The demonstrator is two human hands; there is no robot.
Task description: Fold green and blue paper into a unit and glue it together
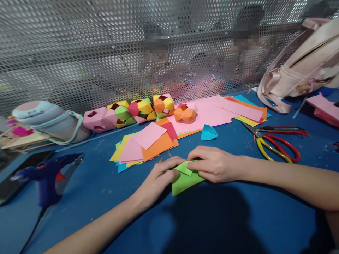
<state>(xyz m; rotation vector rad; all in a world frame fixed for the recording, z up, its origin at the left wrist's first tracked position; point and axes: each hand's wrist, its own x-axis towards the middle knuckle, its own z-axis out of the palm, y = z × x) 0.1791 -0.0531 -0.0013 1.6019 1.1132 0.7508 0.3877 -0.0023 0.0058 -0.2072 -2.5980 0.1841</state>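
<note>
A green sheet of paper (184, 180) lies partly folded on the blue table (212, 218), one flap turned over near its top. My left hand (160, 174) presses on its left side with the fingers bent down onto the fold. My right hand (213, 163) rests on its upper right part, fingertips pinching the folded flap. Both hands meet at the flap.
Behind the hands lie a stack of coloured paper squares (148, 144), a small blue folded piece (208, 133), several folded paper balls (143, 109), larger pink sheets (212, 113). Scissors (278, 143) lie right, a pink backpack (304, 63) far right, a blue glue gun (45, 176) left. A perforated metal screen (106, 53) backs the table.
</note>
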